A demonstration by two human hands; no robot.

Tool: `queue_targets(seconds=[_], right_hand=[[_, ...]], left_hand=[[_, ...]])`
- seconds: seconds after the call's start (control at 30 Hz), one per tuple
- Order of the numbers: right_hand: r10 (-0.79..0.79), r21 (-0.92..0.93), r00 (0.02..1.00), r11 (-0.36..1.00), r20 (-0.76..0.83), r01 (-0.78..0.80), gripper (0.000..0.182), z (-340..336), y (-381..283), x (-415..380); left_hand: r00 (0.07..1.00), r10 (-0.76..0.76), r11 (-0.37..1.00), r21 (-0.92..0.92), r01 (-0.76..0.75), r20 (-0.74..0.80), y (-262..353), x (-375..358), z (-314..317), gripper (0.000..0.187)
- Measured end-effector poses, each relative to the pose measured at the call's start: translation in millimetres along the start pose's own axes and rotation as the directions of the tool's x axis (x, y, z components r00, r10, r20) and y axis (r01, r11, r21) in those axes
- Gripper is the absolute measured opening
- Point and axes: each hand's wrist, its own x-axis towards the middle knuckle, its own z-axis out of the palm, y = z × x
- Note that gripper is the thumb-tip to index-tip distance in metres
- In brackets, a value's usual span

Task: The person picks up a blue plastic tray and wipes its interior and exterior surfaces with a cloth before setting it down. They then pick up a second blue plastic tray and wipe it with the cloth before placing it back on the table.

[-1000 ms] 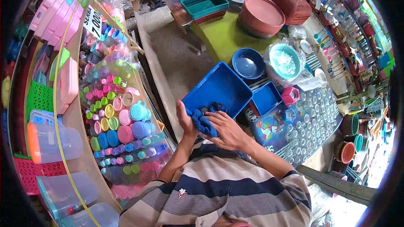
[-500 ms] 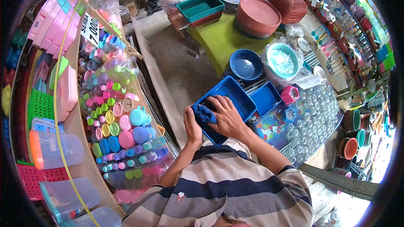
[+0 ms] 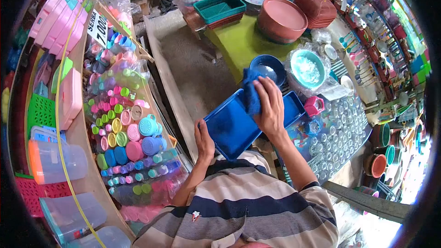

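Observation:
A rectangular blue plastic tray [image 3: 232, 126] is held in front of my chest, tilted. My left hand [image 3: 204, 142] grips its left side, thumb at the edge and the other fingers partly hidden. My right hand [image 3: 271, 108] is closed on a crumpled dark blue cloth [image 3: 251, 94], over the tray's upper right edge. Just beyond the cloth lies a round dark blue basin [image 3: 271, 66], partly covered by it. A second, smaller blue tray [image 3: 293, 108] rests behind my right hand, partly hidden.
Many clear glass jars [image 3: 337, 133] stand on the table at right, near a turquoise basin [image 3: 308, 69] in plastic wrap. Large brown basins [image 3: 282, 18] and green baskets [image 3: 219, 7] are farther back. Colourful lidded bottles [image 3: 133, 133] fill the left shelf.
My right hand has moved up and right with the cloth, from inside the tray to its upper right edge. The tray is tilted differently, and my left hand has shifted slightly left.

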Motion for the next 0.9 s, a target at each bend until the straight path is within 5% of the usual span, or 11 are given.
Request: queue_targets(seconds=[0.07, 0.13, 0.33, 0.47, 0.67, 0.8, 0.9], right_hand=[[-0.157, 0.016, 0.98, 0.988, 0.125, 0.156, 0.09, 10.4, 5.4, -6.6], [-0.175, -0.008, 0.887, 0.98, 0.427, 0.198, 0.092, 28.5, 13.1, -21.7], [-0.075, -0.097, 0.774, 0.98, 0.629, 0.174, 0.095, 43.3, 4.9, -54.6], [-0.016, -0.107, 0.825, 0.99, 0.565, 0.092, 0.098, 37.2, -9.1, -67.5], [-0.031, -0.004, 0.831, 0.999, 0.556, 0.04, 0.072, 22.8, -20.1, -88.7], [-0.238, 0.287, 0.678, 0.957, 0.695, 0.042, 0.056, 13.7, -41.8, -93.1], [-0.304, 0.493, 0.747, 0.87, 0.591, -0.036, 0.061, 16.8, -52.4, -102.4]], left_hand=[[0.999, 0.021, 0.999, 0.029, -0.02, -0.027, -6.7, 0.8, -2.0, 0.048], [0.996, 0.085, 0.994, 0.066, -0.085, -0.006, 13.4, -4.4, 1.2, 0.048], [0.988, 0.146, 0.987, 0.075, -0.143, -0.04, 26.4, -9.8, -5.9, 0.044], [0.97, 0.237, 0.97, 0.076, -0.232, -0.06, 30.3, -4.5, -7.5, 0.045], [0.985, 0.138, 0.986, -0.084, -0.147, -0.101, 19.5, 12.4, -19.7, 0.046], [1.0, -0.026, 0.989, -0.148, 0.024, -0.013, -0.1, 13.5, -8.1, 0.047], [0.998, -0.035, 0.965, -0.256, 0.049, 0.06, -4.2, 19.0, -1.1, 0.053]])
